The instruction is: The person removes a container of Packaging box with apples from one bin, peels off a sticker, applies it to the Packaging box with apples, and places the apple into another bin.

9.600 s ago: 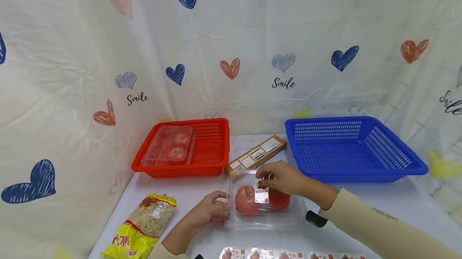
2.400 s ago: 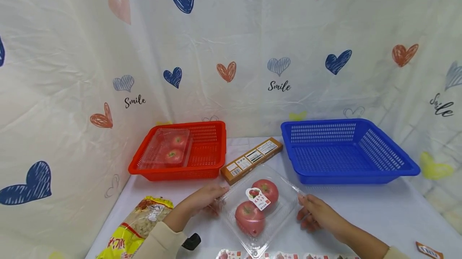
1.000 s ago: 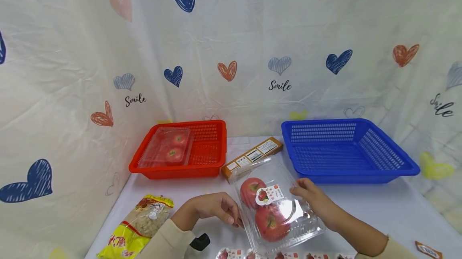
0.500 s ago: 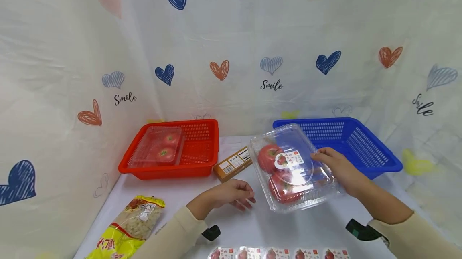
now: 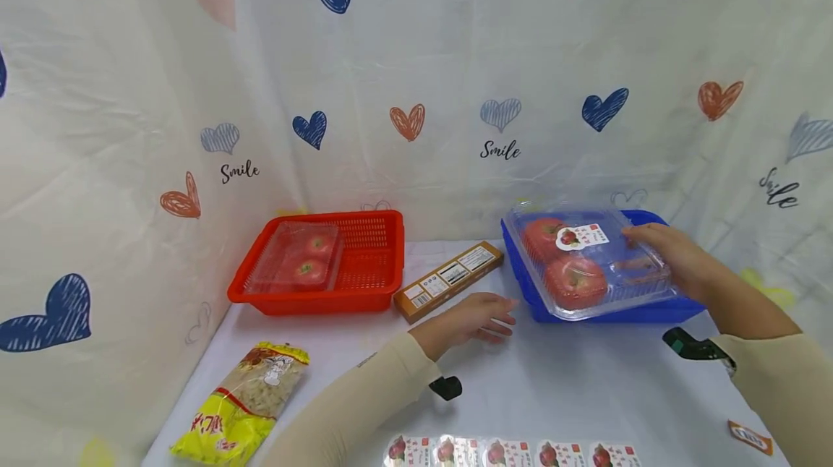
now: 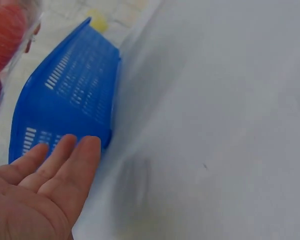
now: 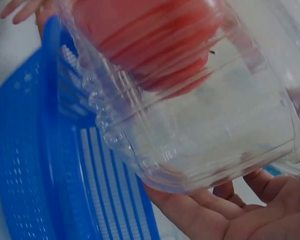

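Note:
My right hand [image 5: 673, 254] grips the right edge of a clear plastic clamshell box [image 5: 634, 279], thumb on its lid. Inside lie two red apples [image 5: 575, 283], crowded to the left. A white label [image 5: 582, 237] with an apple picture sits on the lid. The box is tilted over the blue basket [image 5: 625, 314], hiding much of it. In the right wrist view, my fingers [image 7: 200, 217] support the box's underside, above the basket. My left hand [image 5: 478, 319] holds nothing; its fingers are spread just left of the basket. The left wrist view shows its palm [image 6: 35, 200] upturned.
A red basket [image 5: 325, 304] at the back left holds another box of apples [image 5: 306, 272]. Between the baskets lies a long brown carton [image 5: 449, 280]. A yellow snack bag [image 5: 241, 409] is at left, a strip of labels [image 5: 497, 452] in front, and a small orange wrapper [image 5: 750, 438] at right.
The label has gone from my fingers onto the lid. The box has been turned, lifted and carried right from the table to over the blue basket. My left hand has let go and moved right.

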### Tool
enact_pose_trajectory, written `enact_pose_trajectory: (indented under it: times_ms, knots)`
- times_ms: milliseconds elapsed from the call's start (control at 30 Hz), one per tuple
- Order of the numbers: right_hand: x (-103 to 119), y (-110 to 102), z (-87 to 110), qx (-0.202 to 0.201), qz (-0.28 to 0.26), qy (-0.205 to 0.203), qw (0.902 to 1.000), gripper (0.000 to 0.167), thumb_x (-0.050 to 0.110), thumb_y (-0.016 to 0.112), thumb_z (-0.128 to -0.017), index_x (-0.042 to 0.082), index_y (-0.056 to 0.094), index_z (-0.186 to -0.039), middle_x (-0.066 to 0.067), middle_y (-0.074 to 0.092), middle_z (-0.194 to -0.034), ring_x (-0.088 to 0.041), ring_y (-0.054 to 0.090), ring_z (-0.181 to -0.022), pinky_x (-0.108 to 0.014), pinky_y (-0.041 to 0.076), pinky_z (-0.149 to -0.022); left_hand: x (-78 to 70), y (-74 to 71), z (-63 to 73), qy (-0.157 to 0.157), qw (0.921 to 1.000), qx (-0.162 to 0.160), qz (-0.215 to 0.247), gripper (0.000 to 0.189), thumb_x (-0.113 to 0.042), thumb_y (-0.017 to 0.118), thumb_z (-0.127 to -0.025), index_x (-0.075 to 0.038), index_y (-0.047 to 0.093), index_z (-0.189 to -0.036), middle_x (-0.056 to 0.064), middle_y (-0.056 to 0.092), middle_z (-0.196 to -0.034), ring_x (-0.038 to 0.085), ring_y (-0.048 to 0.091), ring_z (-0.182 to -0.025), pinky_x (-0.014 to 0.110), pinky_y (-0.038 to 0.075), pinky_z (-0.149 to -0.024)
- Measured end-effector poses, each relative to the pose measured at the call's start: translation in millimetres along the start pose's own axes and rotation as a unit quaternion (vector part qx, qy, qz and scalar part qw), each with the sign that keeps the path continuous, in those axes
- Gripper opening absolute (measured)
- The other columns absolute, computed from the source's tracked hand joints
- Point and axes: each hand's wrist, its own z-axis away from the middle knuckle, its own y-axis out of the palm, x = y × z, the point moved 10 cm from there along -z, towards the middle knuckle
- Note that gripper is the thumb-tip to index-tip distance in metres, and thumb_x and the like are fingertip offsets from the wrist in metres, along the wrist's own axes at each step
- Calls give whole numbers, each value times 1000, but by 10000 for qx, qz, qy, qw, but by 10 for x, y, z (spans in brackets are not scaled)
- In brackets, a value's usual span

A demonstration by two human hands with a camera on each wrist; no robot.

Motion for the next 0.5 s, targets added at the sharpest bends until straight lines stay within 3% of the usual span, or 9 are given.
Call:
enact_pose_trajectory:
  times_ms: [133, 200, 267, 400, 433, 500]
  knots:
    - [-51, -220, -86, 18, -35, 48, 10000, 69, 41, 41, -103, -7, 13, -144, -25, 23, -140, -19, 69, -91, -51, 54, -81, -77, 139, -170, -200, 9995, 81, 210, 57, -45, 68, -90, -3, 54, -126, 18, 65, -111, 35, 65, -100, 48, 55, -81]
    - [-74, -332, -116, -53, -51, 114, 9999, 73, 41, 41, -103, -7, 8, -145, -24, 22, -142, -18, 69, -91, -51, 54, -81, -122, 185, -238, -232, 9991, 20, 367, 57, -44, 68, -89, -3, 54, -126, 18, 64, -112, 37, 63, -102, 50, 54, -82]
    - [-95, -428, -153, -97, -60, 188, 9998, 72, 41, 43, -103, -7, 10, -145, -18, 33, -136, -18, 70, -90, -49, 54, -81, -154, 202, -290, -250, 9980, -114, 572, 51, -41, 69, -90, -3, 56, -122, 17, 62, -113, 40, 61, -104, 54, 53, -84]
    - [-161, -572, -234, -140, -11, 378, 9992, 74, 42, 47, -101, -7, 14, -145, 8, 54, -109, -18, 69, -89, -47, 55, -82, -152, 181, -344, -352, 9940, -401, 952, 33, -29, 70, -91, -5, 60, -112, 13, 61, -114, 45, 57, -109, 59, 49, -87]
    - [-183, -609, -252, -160, 14, 420, 9990, 76, 42, 48, -101, -8, 13, -146, 11, 55, -105, -19, 69, -89, -47, 54, -83, -148, 176, -350, -369, 9932, -443, 1010, 29, -26, 70, -91, -6, 60, -109, 12, 61, -113, 46, 56, -109, 60, 48, -87]
    - [-231, -687, -276, -212, 206, 542, 9981, 83, 46, 47, -100, -8, 7, -149, 2, 56, -113, -19, 68, -88, -46, 54, -83, -144, 172, -355, -390, 9922, -484, 1079, 23, -22, 71, -91, -7, 61, -104, 10, 62, -111, 45, 57, -108, 60, 48, -88]
